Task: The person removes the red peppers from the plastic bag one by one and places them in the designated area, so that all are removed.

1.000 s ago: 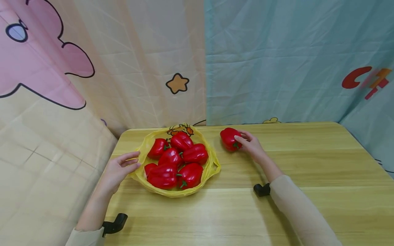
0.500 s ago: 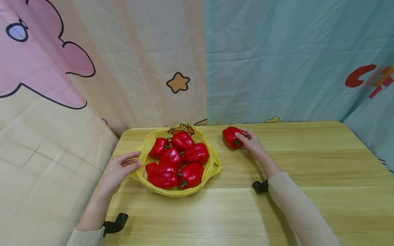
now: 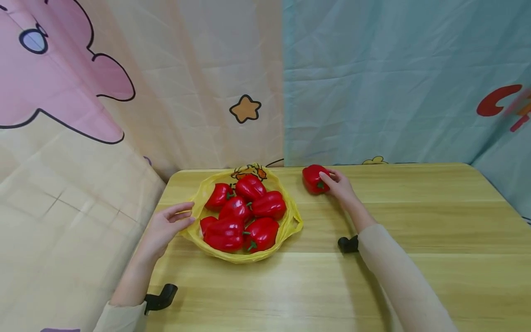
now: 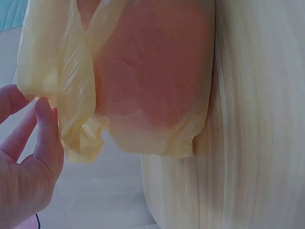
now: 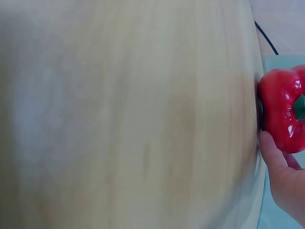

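A yellow plastic bag [image 3: 244, 259] stands open on the table, left of centre in the head view, with several glossy red bell peppers [image 3: 234, 210] inside. At the bag's left rim is my left hand [image 3: 163, 228], pinching the plastic between thumb and fingers in the left wrist view. Through the thin bag wall [image 4: 152, 71], red shows faintly. Right of the bag, near the table's far edge, my right hand [image 3: 341, 186] holds a single red bell pepper [image 3: 314, 179], thumb on its near side. Its green stem [image 5: 299, 107] shows in the right wrist view, where the pepper is partly cut off.
The wooden table [image 3: 415, 221] extends right and toward me. A printed curtain [image 3: 373, 83] hangs right behind its far edge and along the left side. A small looped handle [image 3: 295, 223] of the bag sticks out to the right.
My right hand has shifted the single pepper slightly toward the table's far edge. The head view has swung a little. My left hand stays at the bag's rim.
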The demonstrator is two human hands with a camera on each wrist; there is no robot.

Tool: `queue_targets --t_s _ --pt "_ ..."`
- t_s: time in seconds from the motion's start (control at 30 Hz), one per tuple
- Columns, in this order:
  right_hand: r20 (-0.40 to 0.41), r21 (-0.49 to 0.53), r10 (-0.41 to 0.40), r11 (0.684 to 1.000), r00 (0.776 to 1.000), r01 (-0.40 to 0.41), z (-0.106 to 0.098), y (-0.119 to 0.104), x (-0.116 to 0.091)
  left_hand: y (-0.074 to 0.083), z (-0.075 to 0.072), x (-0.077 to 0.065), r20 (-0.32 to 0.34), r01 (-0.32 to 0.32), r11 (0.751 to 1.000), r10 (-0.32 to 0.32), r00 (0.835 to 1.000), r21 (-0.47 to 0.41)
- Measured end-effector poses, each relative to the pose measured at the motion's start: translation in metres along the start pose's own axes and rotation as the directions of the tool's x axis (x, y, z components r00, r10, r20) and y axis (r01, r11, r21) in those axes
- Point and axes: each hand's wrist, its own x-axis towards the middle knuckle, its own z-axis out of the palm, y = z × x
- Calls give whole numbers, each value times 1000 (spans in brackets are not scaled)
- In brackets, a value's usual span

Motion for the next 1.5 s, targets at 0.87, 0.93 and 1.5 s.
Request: queue_targets --t_s 0.87,0.93,1.5 --pt "-1 -86 -19 996 1000 18 6 -8 16 4 -1 2 19 3 1000 -3 1000 2" --pt "7 -94 -25 995 1000 26 5 -9 16 4 -1 2 19 0 1000 0 1000 0" --pt "74 -228 -157 959 985 170 -9 -32 -1 6 -1 0 10 2 999 -3 1000 33"
